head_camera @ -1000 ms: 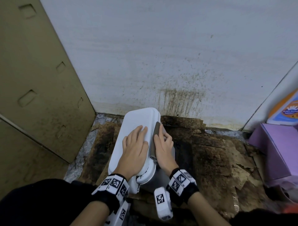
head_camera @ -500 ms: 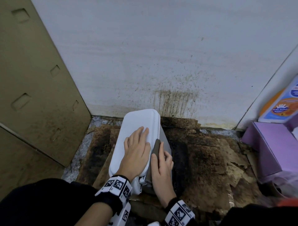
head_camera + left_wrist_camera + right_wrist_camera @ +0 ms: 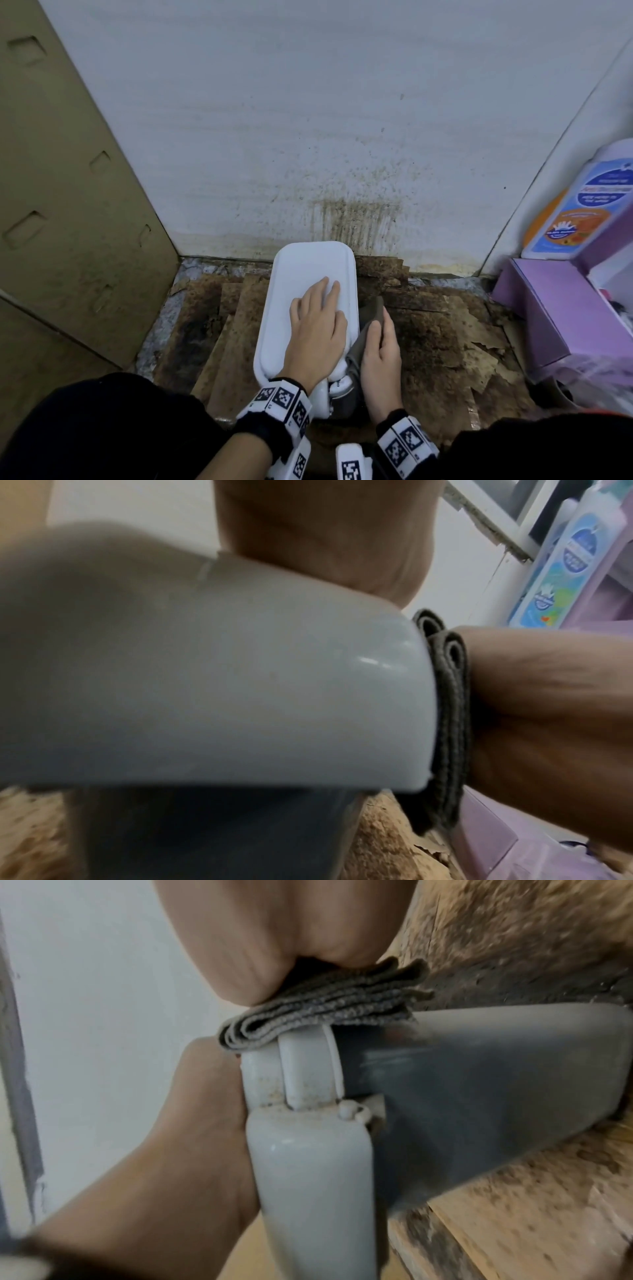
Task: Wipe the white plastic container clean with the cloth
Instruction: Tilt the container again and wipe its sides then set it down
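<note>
We find the white plastic container on the floor, long axis running near to far. Our left hand lies flat on top; our right hand presses the folded cloth against its right side, nearer the near end.

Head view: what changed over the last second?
The right hand, pressing the folded grey cloth against the white container's right side, slid back along it toward the person, from near the far end to the near, hinged end. Nothing was picked up or released. The left hand stayed flat on the lid, steadying it; the container did not shift.
</note>
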Tool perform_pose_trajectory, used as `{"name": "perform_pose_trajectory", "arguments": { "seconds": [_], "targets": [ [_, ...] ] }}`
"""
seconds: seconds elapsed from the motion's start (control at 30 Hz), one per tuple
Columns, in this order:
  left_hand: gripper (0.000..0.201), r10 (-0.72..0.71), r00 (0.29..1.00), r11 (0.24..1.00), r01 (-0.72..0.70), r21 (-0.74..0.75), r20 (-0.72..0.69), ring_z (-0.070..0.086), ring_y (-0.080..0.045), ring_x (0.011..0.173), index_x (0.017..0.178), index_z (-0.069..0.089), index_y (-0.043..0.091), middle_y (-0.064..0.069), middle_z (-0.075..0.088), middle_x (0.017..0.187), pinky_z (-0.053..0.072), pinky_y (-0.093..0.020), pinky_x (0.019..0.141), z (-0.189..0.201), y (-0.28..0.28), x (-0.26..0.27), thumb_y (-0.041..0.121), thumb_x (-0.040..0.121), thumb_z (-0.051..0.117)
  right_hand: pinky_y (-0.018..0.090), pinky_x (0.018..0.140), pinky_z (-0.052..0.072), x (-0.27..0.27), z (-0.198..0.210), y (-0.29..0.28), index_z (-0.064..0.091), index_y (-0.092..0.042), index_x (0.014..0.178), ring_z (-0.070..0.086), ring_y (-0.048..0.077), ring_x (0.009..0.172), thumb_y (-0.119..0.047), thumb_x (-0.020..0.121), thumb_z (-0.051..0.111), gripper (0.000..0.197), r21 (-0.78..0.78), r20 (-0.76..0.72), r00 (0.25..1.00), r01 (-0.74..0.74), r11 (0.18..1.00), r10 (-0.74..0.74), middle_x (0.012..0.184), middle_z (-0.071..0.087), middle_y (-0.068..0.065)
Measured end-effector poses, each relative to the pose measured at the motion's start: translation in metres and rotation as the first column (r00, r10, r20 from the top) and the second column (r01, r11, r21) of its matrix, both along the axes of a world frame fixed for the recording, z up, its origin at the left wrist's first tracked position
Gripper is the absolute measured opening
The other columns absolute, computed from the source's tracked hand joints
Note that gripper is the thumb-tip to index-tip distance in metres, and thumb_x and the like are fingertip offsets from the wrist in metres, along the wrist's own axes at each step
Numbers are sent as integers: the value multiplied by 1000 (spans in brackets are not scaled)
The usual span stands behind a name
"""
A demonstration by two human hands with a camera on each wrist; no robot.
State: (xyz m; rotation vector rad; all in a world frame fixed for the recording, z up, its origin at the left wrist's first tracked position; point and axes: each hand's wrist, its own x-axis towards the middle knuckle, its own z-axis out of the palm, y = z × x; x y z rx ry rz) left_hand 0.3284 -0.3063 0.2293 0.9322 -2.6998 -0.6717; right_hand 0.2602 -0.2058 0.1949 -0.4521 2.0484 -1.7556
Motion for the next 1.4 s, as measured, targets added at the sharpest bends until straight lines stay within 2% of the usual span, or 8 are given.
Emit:
{"name": "perform_pose_trajectory", "arguments": {
  "seconds": [0.2,0.3,0.4,0.53,0.63,0.8,1.07,1.4],
  "targets": [
    [63,35,982,984,-2,180,-184,16,-4,149,157,32,21,6,26,164,1,-23,121,2,18,-16,40,99,15,17,112,28,-21,26,13,32,-40,150,32,-17,134,-33,108,35,43,-2,-196,977,-87,996,85,142,36,-34],
    [44,119,952,934,-10,358,-283,23,4,137,152,36,24,10,34,158,6,-17,117,9,28,-19,24,108,31,3,102,24,-25,30,15,25,-49,148,29,-16,129,-30,109,33,44,128,-339,917,-178,976,212,134,37,-34],
    [41,234,908,844,-12,537,-347,26,2,136,150,38,32,16,38,153,18,-23,118,13,30,-16,24,109,35,12,101,27,-26,27,18,14,-52,150,30,1,121,-34,108,29,48,256,-399,863,-219,942,309,132,36,-14],
    [38,364,824,737,30,675,-434,35,2,140,146,43,35,19,41,150,27,-23,115,18,23,-6,25,110,36,25,110,27,-19,25,17,20,-43,155,21,11,129,-36,108,31,50,349,-461,809,-212,913,364,142,26,-8],
    [36,395,793,779,-22,626,-463,36,8,136,141,47,37,21,43,146,29,-24,115,13,16,6,22,110,36,33,115,22,-12,26,14,21,-39,156,15,16,136,-36,107,32,50,433,-493,784,-155,888,377,150,20,-3],
    [34,379,812,902,-217,373,-444,33,-9,138,131,49,30,9,44,142,29,-36,118,0,2,26,11,104,42,42,113,23,-7,26,9,19,-38,155,18,22,136,-36,105,33,52,510,-488,801,-60,858,346,152,21,2],
    [40,484,871,825,-421,376,-87,37,-23,135,143,42,20,-4,38,146,31,-47,116,-11,-2,44,36,106,39,48,111,32,-4,27,6,18,-38,155,19,28,133,-41,104,35,54,484,-361,892,-71,872,273,153,17,5],
    [54,465,883,767,-366,527,-64,55,-16,104,135,41,23,0,45,122,46,-36,89,-18,-4,43,64,100,38,43,110,37,-19,32,14,12,-48,155,35,21,132,-50,103,38,58,359,-70,962,-222,906,263,145,33,4]
  ]
}}
